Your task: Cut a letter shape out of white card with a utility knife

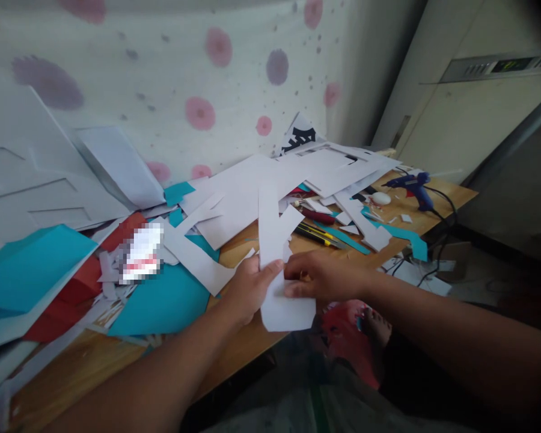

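Observation:
A white cut-out piece of foam board (277, 240), long and angular, stands up over the front edge of the wooden table (247, 343). My left hand (250, 288) grips its left side with thumb on top. My right hand (318, 276) pinches its right side just opposite. Both hands hold the same piece, close together, near the table's front edge.
White board offcuts (252, 192), teal sheets (162, 300) and red paper (72, 294) cover the table. A yellow-black utility knife (320, 234) and a dark red tool (318, 216) lie behind my hands. A blue glue gun (412, 187) with cable sits at the far right. The wall is behind.

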